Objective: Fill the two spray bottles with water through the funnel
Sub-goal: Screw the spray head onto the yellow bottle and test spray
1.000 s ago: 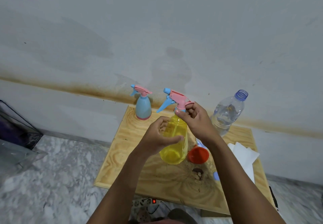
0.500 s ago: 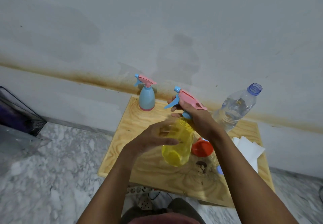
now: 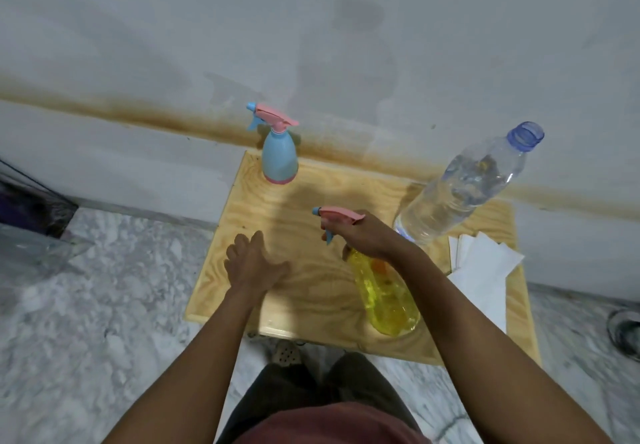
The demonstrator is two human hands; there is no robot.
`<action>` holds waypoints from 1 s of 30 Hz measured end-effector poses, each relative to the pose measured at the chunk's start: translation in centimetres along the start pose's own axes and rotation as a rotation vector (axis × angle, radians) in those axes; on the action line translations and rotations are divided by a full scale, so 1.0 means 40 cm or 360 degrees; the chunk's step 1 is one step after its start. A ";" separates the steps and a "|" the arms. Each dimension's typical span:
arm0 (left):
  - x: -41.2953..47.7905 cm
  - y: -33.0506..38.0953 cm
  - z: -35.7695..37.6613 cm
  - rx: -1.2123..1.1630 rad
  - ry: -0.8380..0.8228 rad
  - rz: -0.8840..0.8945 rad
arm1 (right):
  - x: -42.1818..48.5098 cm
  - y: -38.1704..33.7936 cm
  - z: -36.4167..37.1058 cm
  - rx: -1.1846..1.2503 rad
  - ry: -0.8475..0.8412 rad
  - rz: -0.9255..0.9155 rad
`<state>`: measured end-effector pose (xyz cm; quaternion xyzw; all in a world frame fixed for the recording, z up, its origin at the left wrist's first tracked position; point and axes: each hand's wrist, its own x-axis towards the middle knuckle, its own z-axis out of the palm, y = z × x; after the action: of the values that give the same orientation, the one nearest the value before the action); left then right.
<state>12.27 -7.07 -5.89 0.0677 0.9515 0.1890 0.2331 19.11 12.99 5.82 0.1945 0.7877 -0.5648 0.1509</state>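
The right hand (image 3: pixel 367 236) is curled round the neck of the yellow spray bottle (image 3: pixel 384 291), just under its pink spray head (image 3: pixel 341 214). The fingers wrap the collar and the blue trigger (image 3: pixel 329 236) pokes out on the hand's left. The left hand (image 3: pixel 252 263) holds nothing. Its fingers are spread and relaxed over the left part of the plywood table (image 3: pixel 311 198), well apart from the bottle.

The yellow bottle sits over the table's near right part. Its long axis runs from the spray head, farther from the person, down to the base by the near edge. Whether the base rests on the wood cannot be told. Its nozzle points left. An orange patch shows through the yellow plastic just below the grip, too unclear to name.

Behind the right wrist, just beside it, stands a clear plastic water bottle (image 3: pixel 467 187) with a blue top, partly filled. The right forearm crosses in front of its base. White paper sheets (image 3: pixel 485 267) lie on the table's right side, beside the forearm. At the far left corner a blue spray bottle (image 3: pixel 280 156) stands upright against the stained wall (image 3: pixel 138 63), its nozzle also pointing left.
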 end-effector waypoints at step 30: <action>0.013 0.020 0.016 0.0166 0.0015 -0.0077 | 0.112 0.000 -0.023 -0.0266 -0.0194 0.0272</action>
<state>12.15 -6.01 -6.30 0.0558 0.9625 0.1339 0.2293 15.16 14.47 4.08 0.2130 0.8020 -0.4929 0.2618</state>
